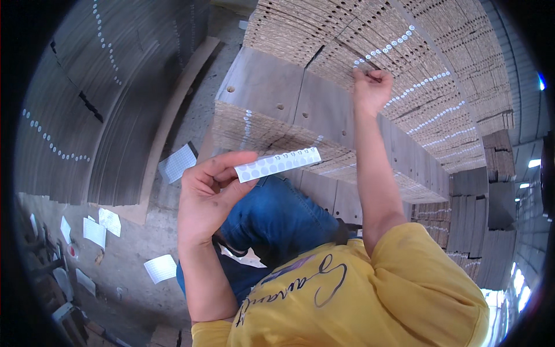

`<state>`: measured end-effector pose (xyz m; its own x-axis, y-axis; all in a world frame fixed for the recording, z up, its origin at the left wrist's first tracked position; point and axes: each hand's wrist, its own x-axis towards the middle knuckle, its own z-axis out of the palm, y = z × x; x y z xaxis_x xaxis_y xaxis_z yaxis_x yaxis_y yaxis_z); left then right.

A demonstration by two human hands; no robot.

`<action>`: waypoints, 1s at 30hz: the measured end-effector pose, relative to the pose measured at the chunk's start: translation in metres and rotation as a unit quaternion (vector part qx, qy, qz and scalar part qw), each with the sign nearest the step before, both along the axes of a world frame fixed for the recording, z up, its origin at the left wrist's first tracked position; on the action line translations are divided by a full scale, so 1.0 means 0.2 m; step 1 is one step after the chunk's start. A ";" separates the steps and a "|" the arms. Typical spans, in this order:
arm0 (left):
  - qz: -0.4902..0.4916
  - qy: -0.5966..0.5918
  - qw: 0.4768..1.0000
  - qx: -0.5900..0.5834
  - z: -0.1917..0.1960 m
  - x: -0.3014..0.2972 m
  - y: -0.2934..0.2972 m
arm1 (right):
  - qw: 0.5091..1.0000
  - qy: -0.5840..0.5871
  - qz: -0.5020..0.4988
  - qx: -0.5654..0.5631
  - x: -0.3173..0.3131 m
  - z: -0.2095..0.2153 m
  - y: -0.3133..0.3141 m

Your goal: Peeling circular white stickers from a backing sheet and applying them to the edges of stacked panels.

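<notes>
My left hand (211, 194) pinches one end of a narrow white sheet of round stickers (278, 164), held out above my knees. Several stickers on the sheet carry print, and other spots on it look like bare grey circles. Ahead and to the right, my right hand (373, 91) is closed at the edges of a stack of particle boards (324, 63). Its fingertips touch or nearly touch the near end of a row of white round stickers (384, 51) on those edges. Whatever sits between the fingertips is too small to make out.
Grey-brown panels (130, 133) stand stacked on the left. A paper sheet (178, 163) lies between the stacks, and more papers (160, 269) are scattered over the concrete floor (130, 237). Further board stacks (467, 225) stand at the right. My bent legs (283, 211) are close to the near stack.
</notes>
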<state>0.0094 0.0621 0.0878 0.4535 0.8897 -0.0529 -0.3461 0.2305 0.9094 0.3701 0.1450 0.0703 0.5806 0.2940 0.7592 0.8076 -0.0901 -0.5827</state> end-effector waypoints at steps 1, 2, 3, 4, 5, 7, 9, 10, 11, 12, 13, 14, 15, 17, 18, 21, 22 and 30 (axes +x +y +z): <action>0.003 0.000 1.000 0.000 0.00 0.00 0.00 | 1.000 0.015 -0.008 -0.019 -0.03 0.04 -0.04; 0.016 -0.002 1.000 0.003 0.00 0.00 0.00 | 0.999 0.029 -0.015 -0.038 -0.04 0.06 -0.07; 0.030 -0.004 1.000 0.006 0.00 0.00 0.00 | 0.999 0.029 -0.012 -0.037 -0.02 0.06 -0.07; 0.033 -0.004 0.999 0.006 0.01 0.00 -0.01 | 0.999 0.023 0.001 -0.040 -0.01 0.05 -0.08; 0.052 -0.012 0.999 -0.006 0.01 0.00 -0.01 | 0.999 0.016 0.015 -0.043 0.01 0.05 -0.08; 0.076 -0.016 0.997 -0.019 0.02 -0.01 0.00 | 0.998 -0.006 0.000 -0.059 0.01 0.05 -0.08; 0.129 -0.011 0.991 -0.045 0.00 -0.02 0.02 | 0.997 -0.024 -0.012 -0.077 0.04 0.04 -0.09; 0.138 -0.004 0.989 -0.046 -0.01 -0.02 0.03 | 0.996 -0.030 0.032 -0.072 0.09 0.03 -0.12; 0.173 0.016 0.984 -0.033 -0.03 -0.03 0.04 | 0.994 -0.033 0.082 -0.067 0.05 0.02 -0.11; 0.207 0.037 0.977 -0.019 -0.03 -0.03 0.04 | 0.993 -0.023 0.097 -0.070 -0.01 0.00 -0.12; 0.231 0.033 0.972 -0.029 -0.02 -0.02 0.05 | 0.966 0.094 0.197 -0.138 -0.15 0.06 -0.16; 0.240 0.043 0.969 -0.031 -0.03 -0.02 0.06 | 0.914 0.205 0.286 -0.202 -0.27 0.14 -0.21; 0.230 0.027 0.972 -0.035 -0.03 -0.04 0.06 | 0.856 0.260 0.358 -0.267 -0.45 0.21 -0.25; 0.213 0.004 0.976 -0.046 -0.05 -0.04 0.06 | 0.742 0.335 0.448 -0.369 -0.73 0.28 -0.31; 0.216 0.010 0.975 -0.047 -0.05 -0.05 0.06 | 0.694 0.355 0.474 -0.409 -0.81 0.28 -0.32; 0.221 -0.002 0.974 -0.042 -0.04 -0.04 0.07 | 0.633 0.425 0.521 -0.384 -0.86 0.16 -0.27; 0.218 0.007 0.975 -0.034 -0.04 -0.05 0.07 | 0.630 0.426 0.524 -0.385 -0.87 0.15 -0.27; 0.186 0.003 0.980 -0.071 -0.05 -0.03 0.07 | 0.796 0.145 0.475 -0.346 -0.85 0.19 -0.29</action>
<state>0.0029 0.0756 0.0772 0.0981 0.9767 -0.1907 -0.4243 0.2144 0.8798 0.1997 0.0868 0.1074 -0.0315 0.9946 0.0994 0.5435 0.1005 -0.8334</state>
